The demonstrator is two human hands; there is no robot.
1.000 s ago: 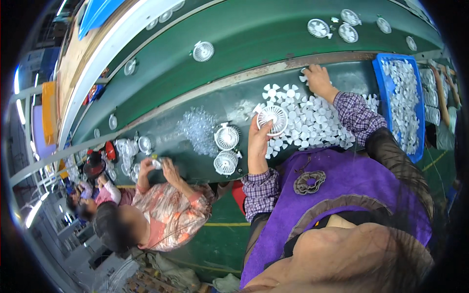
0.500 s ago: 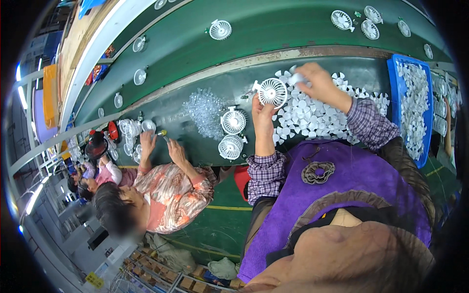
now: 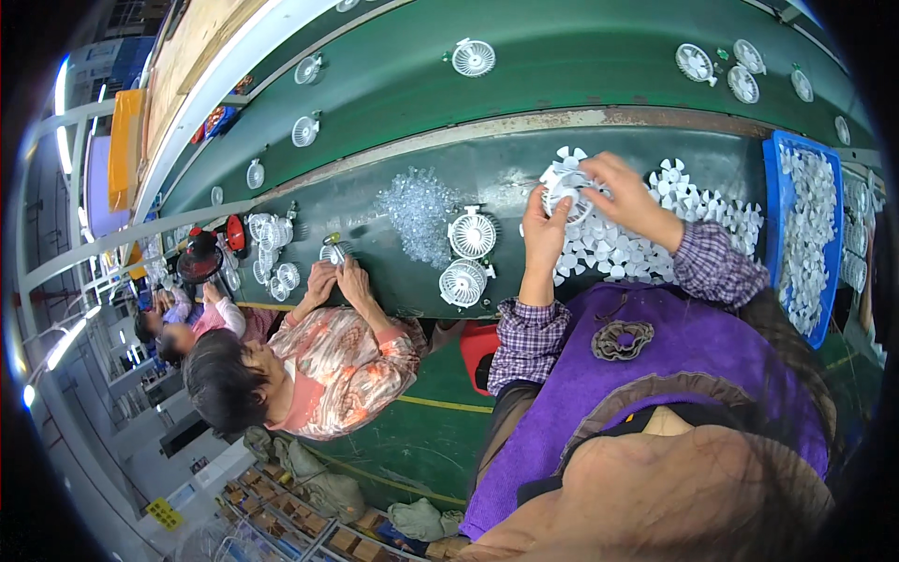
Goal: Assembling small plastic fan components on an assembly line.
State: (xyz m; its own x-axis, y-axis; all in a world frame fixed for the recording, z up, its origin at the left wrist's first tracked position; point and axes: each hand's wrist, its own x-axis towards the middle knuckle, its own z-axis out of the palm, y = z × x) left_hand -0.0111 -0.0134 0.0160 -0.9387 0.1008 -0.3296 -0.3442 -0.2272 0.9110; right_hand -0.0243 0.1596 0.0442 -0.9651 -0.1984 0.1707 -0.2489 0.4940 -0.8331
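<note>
Green belt [image 3: 581, 66] runs along the far side, at twelve o'clock, with a dark green worktable [image 3: 351, 201] between it and the person. Near the table's middle, the left hand [image 3: 545, 229] is clamped on a white fan housing [image 3: 567, 199]. Its forearm rises from between six and seven o'clock, the wrist nearly upright and the thumb laid against the housing's near side. The right hand [image 3: 632, 199] reaches in from four o'clock, back uppermost, fingers bent and pointing toward ten, their tips at the housing's upper right; I cannot tell whether they pinch anything. White blades show at that edge, whether loose or fitted is unclear.

From the housing, loose white fan blades [image 3: 613, 248] spread at four o'clock, partly under the right forearm, and a blue bin [image 3: 776, 192] full of white pieces stands at three. Two more fan housings [image 3: 471, 234] sit at eight, beside a heap of small clear pieces [image 3: 417, 215] at nine. Farther out, between eight and nine, a co-worker's hands [image 3: 351, 281] meet around a small part.
</note>
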